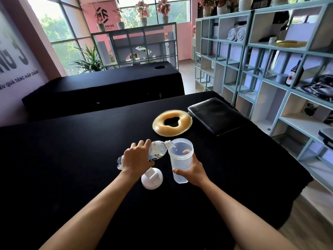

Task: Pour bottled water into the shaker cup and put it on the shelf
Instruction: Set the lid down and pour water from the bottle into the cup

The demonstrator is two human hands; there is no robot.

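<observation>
Shaker cup (pixel 180 160) stands open at the table's (pixel 72 150) middle, gripped around its lower wall by the right hand (pixel 191 171). The left hand (pixel 137 156) clasps the water bottle (pixel 158 150), tipped with its mouth at the cup's rim at nine o'clock. Pouring looks just underway; little water shows inside. The lid (pixel 152 178) lies at seven o'clock. Capping and the shelf (pixel 270 73), at two o'clock, remain.

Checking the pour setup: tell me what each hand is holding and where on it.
Left hand has its grip around the middle of the tilted water bottle; right hand grips the shaker cup around its lower body.
</observation>
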